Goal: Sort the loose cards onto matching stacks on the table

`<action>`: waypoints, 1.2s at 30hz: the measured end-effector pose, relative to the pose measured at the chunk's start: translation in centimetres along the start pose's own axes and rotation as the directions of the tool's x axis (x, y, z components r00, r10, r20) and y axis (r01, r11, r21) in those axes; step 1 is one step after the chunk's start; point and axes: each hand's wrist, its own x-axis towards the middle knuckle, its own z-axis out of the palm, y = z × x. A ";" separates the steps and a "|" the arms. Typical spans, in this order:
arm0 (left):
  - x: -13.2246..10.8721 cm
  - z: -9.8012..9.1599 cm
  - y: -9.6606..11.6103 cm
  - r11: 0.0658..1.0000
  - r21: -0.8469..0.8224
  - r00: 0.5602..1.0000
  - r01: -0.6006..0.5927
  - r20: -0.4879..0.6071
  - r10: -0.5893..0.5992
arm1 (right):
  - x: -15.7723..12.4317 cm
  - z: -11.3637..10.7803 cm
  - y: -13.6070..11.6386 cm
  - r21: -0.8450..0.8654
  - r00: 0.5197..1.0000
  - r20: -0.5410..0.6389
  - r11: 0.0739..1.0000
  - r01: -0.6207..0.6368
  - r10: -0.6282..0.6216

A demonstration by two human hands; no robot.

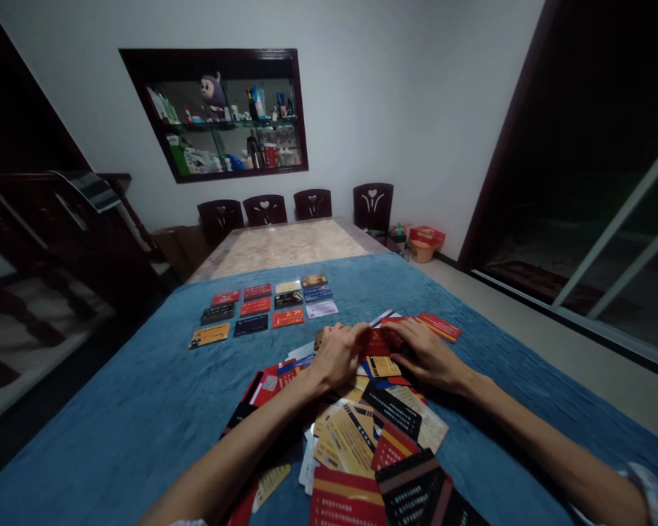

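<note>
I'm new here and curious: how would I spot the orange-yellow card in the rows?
On the blue cloth, find the neat card rows. The orange-yellow card ends the nearest row, at left. Its bright face contrasts with the dark cards beside and behind it.

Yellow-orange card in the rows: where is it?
In the head view, the yellow-orange card lies on the cloth at the front row's left end, left of a dark card.

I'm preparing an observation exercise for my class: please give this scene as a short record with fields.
Left hand: gripping a red card
Right hand: gripping the same card
Loose cards: overlapping, beneath and around both hands
Card rows: three, four across, beyond the left hand
Surface: blue cloth partly covering a table
Background: chairs, purple plush toy
</note>
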 end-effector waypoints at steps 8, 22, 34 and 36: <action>0.3 0.1 -0.2 0.999 -0.039 1.000 0.017 0.000 -0.017 | 0.1 -0.5 -0.1 -0.070 1.000 0.025 0.997 0.014 -0.012; 0.2 -0.8 0.3 0.997 0.078 0.999 0.005 0.038 -0.008 | 0.2 -0.5 0.5 -0.123 0.999 0.000 0.992 0.035 -0.035; 0.2 -1.4 0.6 0.996 0.083 0.999 -0.015 0.049 0.011 | 0.2 -0.7 1.0 -0.089 0.999 0.019 0.996 0.028 -0.026; 0.2 -1.6 0.7 0.995 0.098 0.999 -0.013 0.054 0.007 | 0.3 -0.7 1.1 -0.091 0.999 0.032 0.996 0.022 -0.019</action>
